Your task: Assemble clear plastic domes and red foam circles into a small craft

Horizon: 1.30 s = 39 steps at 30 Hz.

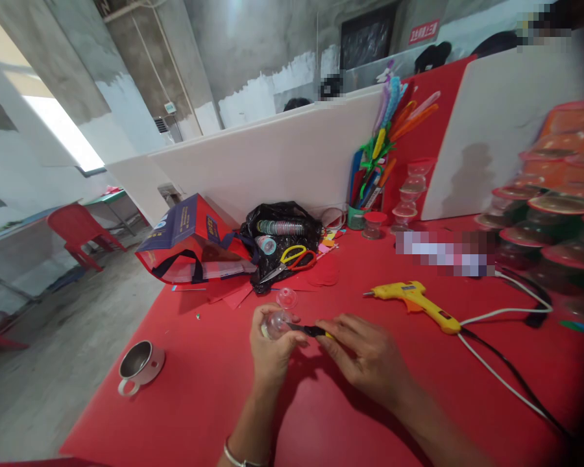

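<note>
My left hand [271, 347] is wrapped round a small clear plastic container [275, 323] above the red table [199, 415]. In my right hand [365, 350] is a small dark cutter [313, 331] with a bit of yellow at its handle end. Its tip points left and meets the container's side; whether it has gone through the plastic cannot be made out. Just behind my left hand lies a clear, pinkish round lid [287, 298]. A yellow glue gun [416, 301] rests on its side to the right of my hands.
Yellow-handled scissors [292, 257] lie on a black plastic bag [272, 220]. Left are a red and blue bag [194, 240] and a metal cup [141, 366]. Cables run along the right. Stacked lidded containers [540, 220] stand at the far right, a craft-stick holder [355, 218] at the back.
</note>
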### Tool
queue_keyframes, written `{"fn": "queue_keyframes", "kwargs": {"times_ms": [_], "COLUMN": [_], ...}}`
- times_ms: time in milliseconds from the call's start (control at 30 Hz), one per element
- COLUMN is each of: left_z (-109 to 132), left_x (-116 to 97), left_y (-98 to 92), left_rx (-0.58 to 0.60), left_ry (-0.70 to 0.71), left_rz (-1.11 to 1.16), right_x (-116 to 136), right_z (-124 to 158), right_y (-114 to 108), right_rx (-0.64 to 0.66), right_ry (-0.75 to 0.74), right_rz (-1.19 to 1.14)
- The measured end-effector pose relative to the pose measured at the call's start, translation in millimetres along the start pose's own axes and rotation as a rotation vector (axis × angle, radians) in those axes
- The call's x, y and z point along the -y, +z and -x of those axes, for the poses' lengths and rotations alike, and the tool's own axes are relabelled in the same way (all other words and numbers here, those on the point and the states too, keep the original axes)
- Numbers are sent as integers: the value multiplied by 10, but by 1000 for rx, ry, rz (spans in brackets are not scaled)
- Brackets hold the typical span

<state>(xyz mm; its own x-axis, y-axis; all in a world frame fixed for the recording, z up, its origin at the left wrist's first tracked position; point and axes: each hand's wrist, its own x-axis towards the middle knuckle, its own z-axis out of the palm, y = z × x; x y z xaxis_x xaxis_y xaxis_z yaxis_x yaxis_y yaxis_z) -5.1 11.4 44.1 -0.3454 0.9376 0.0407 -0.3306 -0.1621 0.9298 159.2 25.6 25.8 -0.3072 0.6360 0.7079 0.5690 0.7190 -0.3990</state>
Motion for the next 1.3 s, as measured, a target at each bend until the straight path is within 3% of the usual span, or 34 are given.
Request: {"fn": "queue_keyframes", "kwargs": {"times_ms": [1300], "left_z": [-18], "left_x": [44], "left_y": [-70], "left_rx": [44], "left_ry": [5], "left_rz": [-79], "right_x": [7], "right_z": [-13], "right_y": [-24], "right_rx": [-50], "right_ry": [-33], "right_rz": [56]}}
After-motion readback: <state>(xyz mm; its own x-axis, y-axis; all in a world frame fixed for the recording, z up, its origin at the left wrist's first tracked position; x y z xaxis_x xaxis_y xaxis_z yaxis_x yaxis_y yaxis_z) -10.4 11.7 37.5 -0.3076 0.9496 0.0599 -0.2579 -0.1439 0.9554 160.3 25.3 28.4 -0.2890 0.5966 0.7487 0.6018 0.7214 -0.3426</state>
